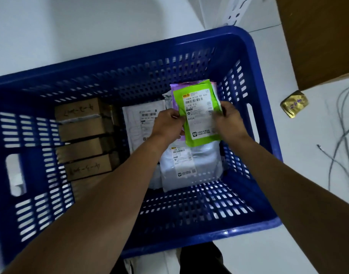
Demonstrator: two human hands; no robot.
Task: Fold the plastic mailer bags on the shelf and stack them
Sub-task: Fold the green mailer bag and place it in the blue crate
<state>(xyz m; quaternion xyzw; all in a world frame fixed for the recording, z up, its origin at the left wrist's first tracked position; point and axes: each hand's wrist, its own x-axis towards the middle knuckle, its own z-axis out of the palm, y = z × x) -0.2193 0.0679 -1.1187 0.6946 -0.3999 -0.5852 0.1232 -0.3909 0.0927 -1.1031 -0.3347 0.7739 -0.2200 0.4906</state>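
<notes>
My left grip point(168, 123) and right grip point(229, 121) each pinch a long edge of the green mailer point(197, 113), held over the pile at the far right of the blue basket point(249, 56). Its long axis runs near-to-far, midway between both grips.

Left hand point(167, 123): pinches the green mailer bag point(198, 115) at its left edge.
Right hand point(229, 121): pinches its right edge, level with the left hand.
Forearms: bare, stretched forward, converging.
</notes>
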